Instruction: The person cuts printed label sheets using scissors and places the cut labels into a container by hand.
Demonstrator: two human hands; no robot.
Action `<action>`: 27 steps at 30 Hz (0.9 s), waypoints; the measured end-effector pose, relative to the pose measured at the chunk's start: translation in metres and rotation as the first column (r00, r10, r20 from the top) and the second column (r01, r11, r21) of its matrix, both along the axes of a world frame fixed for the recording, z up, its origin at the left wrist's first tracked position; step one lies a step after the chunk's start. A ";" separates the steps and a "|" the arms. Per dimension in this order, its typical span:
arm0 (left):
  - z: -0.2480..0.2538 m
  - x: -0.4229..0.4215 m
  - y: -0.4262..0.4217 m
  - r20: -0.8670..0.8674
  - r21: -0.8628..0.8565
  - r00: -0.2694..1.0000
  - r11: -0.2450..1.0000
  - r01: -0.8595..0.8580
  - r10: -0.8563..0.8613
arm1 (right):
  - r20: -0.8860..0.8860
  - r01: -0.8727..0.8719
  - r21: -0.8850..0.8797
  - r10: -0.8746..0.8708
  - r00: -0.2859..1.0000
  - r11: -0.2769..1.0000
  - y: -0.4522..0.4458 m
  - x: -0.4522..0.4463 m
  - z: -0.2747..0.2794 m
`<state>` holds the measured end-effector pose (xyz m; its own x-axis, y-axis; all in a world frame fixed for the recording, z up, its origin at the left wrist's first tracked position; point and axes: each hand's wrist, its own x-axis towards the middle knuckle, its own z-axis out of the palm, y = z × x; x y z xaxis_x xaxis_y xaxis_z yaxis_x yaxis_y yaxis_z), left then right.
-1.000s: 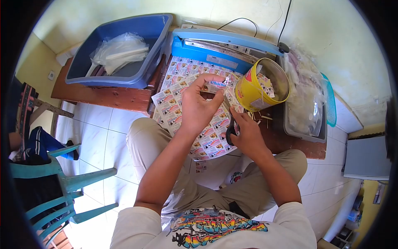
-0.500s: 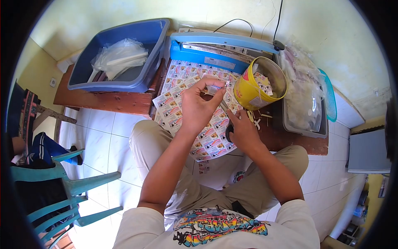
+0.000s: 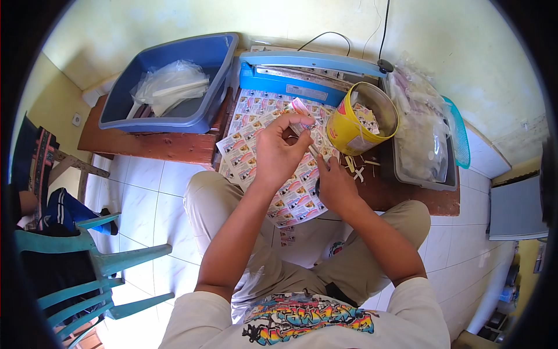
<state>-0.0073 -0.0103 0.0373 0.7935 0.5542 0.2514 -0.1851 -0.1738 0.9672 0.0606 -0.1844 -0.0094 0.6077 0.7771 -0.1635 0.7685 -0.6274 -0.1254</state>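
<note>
My left hand [image 3: 278, 152] pinches a small printed paper label [image 3: 299, 107] between thumb and fingertips, and part of it curls up above the fingers. Just right of it, my right hand [image 3: 339, 185] is closed around a pair of scissors [image 3: 314, 151], their blades pointing up toward the left fingertips. Below both hands lie printed label sheets [image 3: 290, 203], overlapping the bench edge. A yellow tin [image 3: 347, 132] with paper pieces inside stands tilted close to my right hand. Thin paper scraps [image 3: 358, 173] are scattered beside it.
A blue impulse sealer [image 3: 273, 85] with a long arm stands behind the sheets. To the left, a blue tub [image 3: 168, 124] holds clear plastic bags. A grey tray [image 3: 427, 183] of plastic packs sits at right on the wooden bench [image 3: 401, 202]. A green chair [image 3: 116, 264] stands at lower left.
The label piece now sticks up above my left fingers, where it lay lower between them before. Both hands have shifted only slightly, and the view has tilted a little.
</note>
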 end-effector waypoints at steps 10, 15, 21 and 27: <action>0.009 -0.019 0.004 -0.043 0.012 0.999 1.000 -0.019 0.020 | -0.036 0.027 0.089 -0.023 0.999 0.996 0.004 0.011 0.035; 0.015 -0.026 0.002 -0.018 0.119 0.999 0.992 0.038 -0.036 | -0.634 0.421 0.623 0.111 0.765 0.659 0.020 0.005 0.077; 0.020 -0.031 0.003 -0.071 0.066 0.994 0.994 0.082 -0.078 | -0.766 0.612 0.642 0.372 0.524 0.461 0.024 0.014 0.073; 0.017 -0.029 0.005 -0.039 0.087 0.993 0.990 0.111 -0.108 | -0.752 0.569 0.651 0.328 0.572 0.502 0.025 0.011 0.081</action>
